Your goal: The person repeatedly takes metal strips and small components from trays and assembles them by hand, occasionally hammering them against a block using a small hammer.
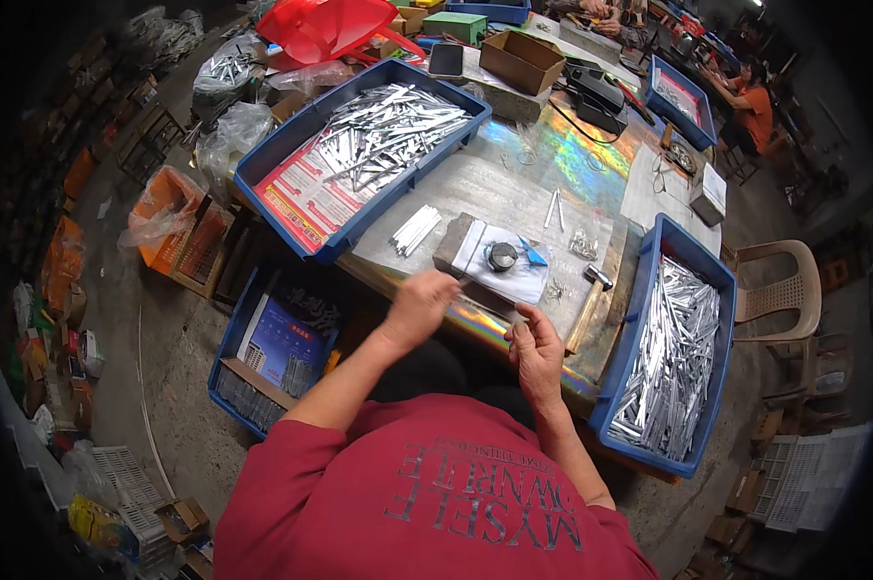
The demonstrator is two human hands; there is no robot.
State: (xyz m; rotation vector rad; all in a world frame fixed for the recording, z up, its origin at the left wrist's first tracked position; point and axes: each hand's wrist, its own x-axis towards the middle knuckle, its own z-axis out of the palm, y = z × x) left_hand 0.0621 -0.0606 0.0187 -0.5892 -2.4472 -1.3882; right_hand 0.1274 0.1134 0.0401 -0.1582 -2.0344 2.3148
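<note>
Before me at the table's near edge sits a block wrapped in white (514, 280), with a small round dark metal piece (502, 256) on top and a blue scrap (533, 253) beside it. My left hand (419, 307) is closed in a pinch just off the block's near left corner; whatever its fingertips hold is too small to name. Near the block's right front side, my right hand (536, 350) has thumb and fingers pressed together, their contents hidden. A neat row of thin silver strips (416, 231) lies left of the block. Right of it rests a hammer (585, 314).
Blue trays of loose silver strips stand at the left (291, 230) and right (605, 411). Two strips (554, 209) and small metal bits (583, 244) lie beyond the block. Farther back are a cardboard box (521, 62) and a phone (446, 60). A person in orange (753, 111) sits far right.
</note>
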